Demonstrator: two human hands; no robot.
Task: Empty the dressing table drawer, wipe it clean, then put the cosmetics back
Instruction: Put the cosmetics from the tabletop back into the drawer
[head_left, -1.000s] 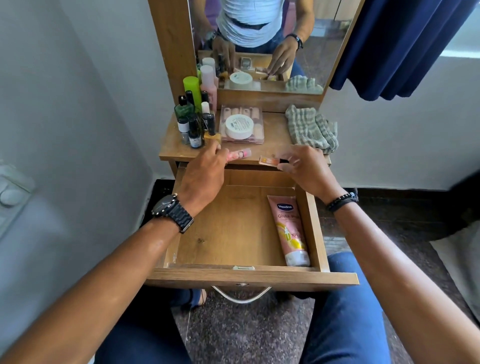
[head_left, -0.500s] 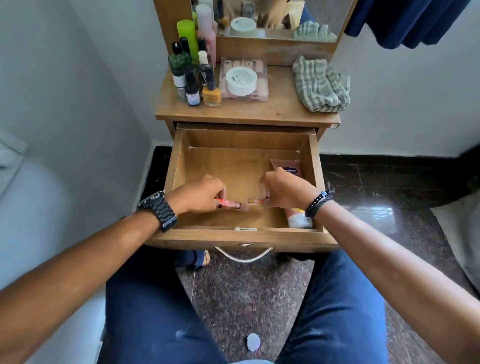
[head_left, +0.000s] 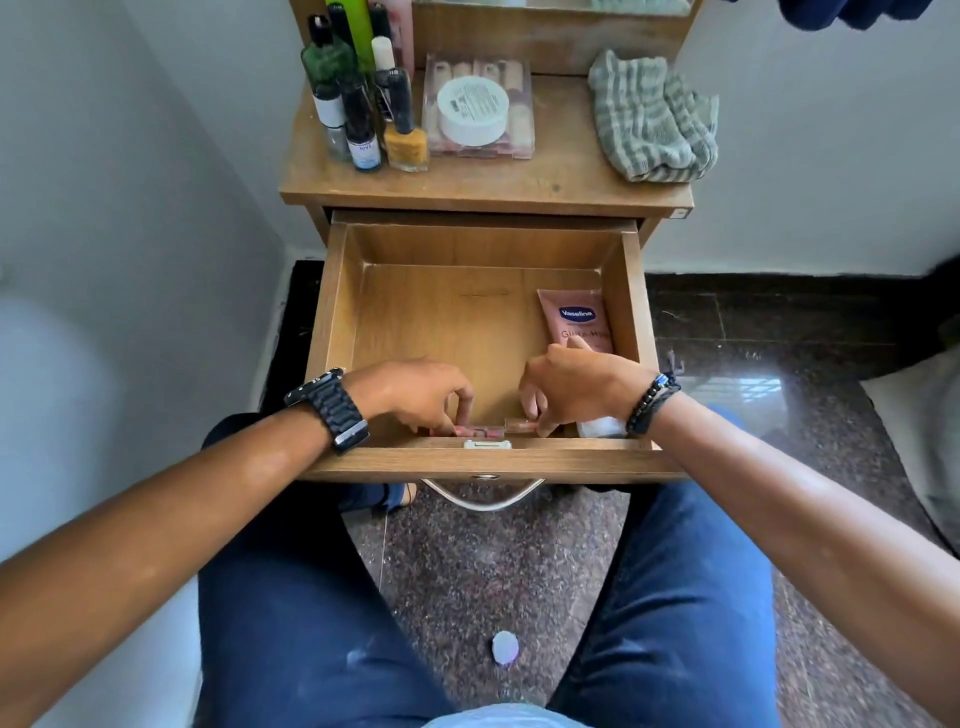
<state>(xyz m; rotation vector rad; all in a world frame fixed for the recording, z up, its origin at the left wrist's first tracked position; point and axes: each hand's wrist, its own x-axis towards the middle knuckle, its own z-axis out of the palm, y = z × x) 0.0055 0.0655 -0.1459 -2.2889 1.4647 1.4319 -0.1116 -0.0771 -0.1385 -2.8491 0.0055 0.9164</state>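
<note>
**Two lip tubes at drawer front**

Left hand (head_left: 415, 397) pinches one pink lip tube (head_left: 470, 431) lying against the front wall of the open drawer (head_left: 332, 312). Right hand (head_left: 576, 389) pinches a second lip tube (head_left: 519, 425), end to end with the first. One pink tube reading "Vaseline" (head_left: 576, 319) lies along the right wall. Drawer floor behind is bare. On top: bottle cluster (head_left: 363, 104), one white jar (head_left: 472, 109), one striped cloth (head_left: 654, 119).

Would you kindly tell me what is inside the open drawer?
In the drawer: a pink Vaseline tube, its lower part hidden by the right hand, and two small pink tubes at the front, held by both hands.
</note>
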